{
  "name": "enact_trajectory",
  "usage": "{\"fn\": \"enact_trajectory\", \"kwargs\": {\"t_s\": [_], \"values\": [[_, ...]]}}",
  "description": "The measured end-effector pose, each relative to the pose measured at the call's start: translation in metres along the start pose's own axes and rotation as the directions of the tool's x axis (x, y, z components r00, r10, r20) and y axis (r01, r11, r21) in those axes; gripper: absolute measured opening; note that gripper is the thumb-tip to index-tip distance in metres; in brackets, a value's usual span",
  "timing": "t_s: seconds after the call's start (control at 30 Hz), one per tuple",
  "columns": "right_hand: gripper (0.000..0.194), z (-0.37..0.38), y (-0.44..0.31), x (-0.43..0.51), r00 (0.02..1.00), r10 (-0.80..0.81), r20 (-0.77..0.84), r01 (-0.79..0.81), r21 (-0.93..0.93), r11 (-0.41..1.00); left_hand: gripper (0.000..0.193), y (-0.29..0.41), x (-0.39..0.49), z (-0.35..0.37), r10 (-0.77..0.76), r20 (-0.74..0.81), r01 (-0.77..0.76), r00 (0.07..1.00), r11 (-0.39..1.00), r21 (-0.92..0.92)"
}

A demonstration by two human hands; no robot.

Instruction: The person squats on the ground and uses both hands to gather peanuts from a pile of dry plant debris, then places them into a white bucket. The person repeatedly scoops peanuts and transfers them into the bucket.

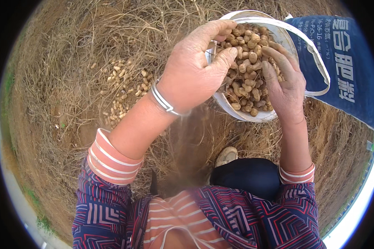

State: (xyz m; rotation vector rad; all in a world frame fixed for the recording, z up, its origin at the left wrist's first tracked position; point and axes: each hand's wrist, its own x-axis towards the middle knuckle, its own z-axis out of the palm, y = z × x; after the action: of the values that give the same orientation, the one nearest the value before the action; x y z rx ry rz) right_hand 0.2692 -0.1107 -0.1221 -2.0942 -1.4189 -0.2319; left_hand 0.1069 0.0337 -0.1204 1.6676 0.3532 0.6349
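Note:
Unshelled peanuts (248, 67) fill a white plastic bucket (246, 116), whose pale handle (319, 62) leans out to the right. Over the bucket's left side is my left hand (202, 59), a silver bangle at its wrist, thumb and fingers apart near the peanuts. At the right side of the bucket my right hand (285, 77) has its curved fingers and thumb against the heap. Whether either hand grips a peanut, I cannot tell. More peanuts (121, 90) lie loose on the ground left of the bucket.
A blue printed fertilizer sack (346, 65) lies right of the bucket. Dry plant stems (65, 56) cover much of the brown soil. My shoe (227, 155) and dark-clad knee (246, 177) are below the bucket. A pale strip curves along the lower left edge.

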Motion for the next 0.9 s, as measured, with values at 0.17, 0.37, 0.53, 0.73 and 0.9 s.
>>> {"fn": "enact_trajectory", "kwargs": {"t_s": [0.17, 0.37, 0.53, 0.73, 0.9], "values": [[0.025, -0.005, -0.043, 0.009, 0.946, -0.296, -0.133, 0.315, 0.159, 0.936, 0.064, -0.047, -0.042, -0.042, -0.156, 0.023, 0.101, 0.987, 0.739, 0.666], [0.035, 0.053, -0.132, -0.025, 0.417, -0.709, 0.568, 0.288, 0.658, 0.696, 0.019, -0.098, -0.180, -0.067, -0.657, 0.214, 0.436, 0.723, 0.674, 0.596], [0.036, 0.174, -0.172, -0.046, 0.287, -0.677, 0.678, 0.127, 0.673, 0.728, 0.037, -0.152, -0.306, -0.139, -0.813, -0.497, 0.946, 0.305, 0.320, 0.058], [0.048, 0.325, -0.223, -0.078, 0.425, -0.337, 0.840, -0.116, 0.419, 0.901, 0.062, -0.192, -0.364, -0.147, -0.715, -0.699, 0.902, -0.003, 0.299, -0.310], [0.057, 0.359, -0.228, -0.115, 0.406, -0.264, 0.875, 0.261, 0.165, 0.951, 0.069, -0.187, -0.349, -0.137, -0.696, -0.715, 0.934, -0.065, 0.210, -0.290]]}}
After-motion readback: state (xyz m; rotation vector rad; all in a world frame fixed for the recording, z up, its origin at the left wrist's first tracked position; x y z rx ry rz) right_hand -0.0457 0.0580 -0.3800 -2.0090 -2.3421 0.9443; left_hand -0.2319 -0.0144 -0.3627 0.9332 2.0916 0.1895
